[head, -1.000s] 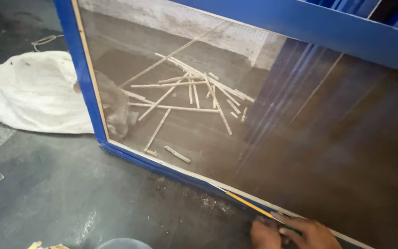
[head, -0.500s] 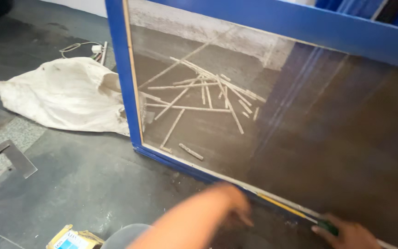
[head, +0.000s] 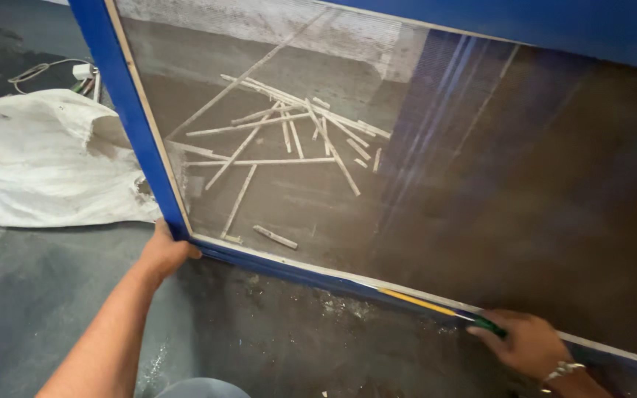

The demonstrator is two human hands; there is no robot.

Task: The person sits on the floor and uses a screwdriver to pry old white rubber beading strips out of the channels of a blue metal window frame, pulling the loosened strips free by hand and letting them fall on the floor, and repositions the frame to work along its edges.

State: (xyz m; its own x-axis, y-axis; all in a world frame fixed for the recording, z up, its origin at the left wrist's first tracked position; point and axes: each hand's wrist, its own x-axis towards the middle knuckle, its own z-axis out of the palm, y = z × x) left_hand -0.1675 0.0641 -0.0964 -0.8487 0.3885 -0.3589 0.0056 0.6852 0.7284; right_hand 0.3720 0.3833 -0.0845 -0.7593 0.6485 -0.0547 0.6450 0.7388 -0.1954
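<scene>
The blue frame point(head: 130, 125), fitted with dark mesh point(head: 481, 191), stands tilted on a dark, dusty floor point(head: 274, 346). Its bottom rail runs from the lower-left corner at about 8 o'clock in the view down towards 4 o'clock.

The left hand point(head: 165, 249) is closed around the frame's lower-left corner, thumb on the near face, fingers wrapped behind the blue edge. The forearm enters from 7 o'clock.

The right hand point(head: 528, 343) is at 5 o'clock, well apart from the left, and is clamped on a green-handled tool point(head: 489, 324). A yellow strip point(head: 414, 301) extends from that tool up-left along the bottom rail, lying against the pale beading just inside the blue edge. Whether it is a blade or a tape cannot be told. A metal bracelet point(head: 565, 368) sits on the right wrist.

Seen through the mesh, a scatter of thin pale wooden sticks point(head: 289, 144) lies on the floor beyond the frame, at about 11 o'clock.

A white sack point(head: 38, 158) lies crumpled on the floor at 9 o'clock, just beside the frame's left upright. A white plug and cable point(head: 75, 71) rest beyond it at 10 o'clock. Pale debris is scattered on the floor below the bottom rail.
</scene>
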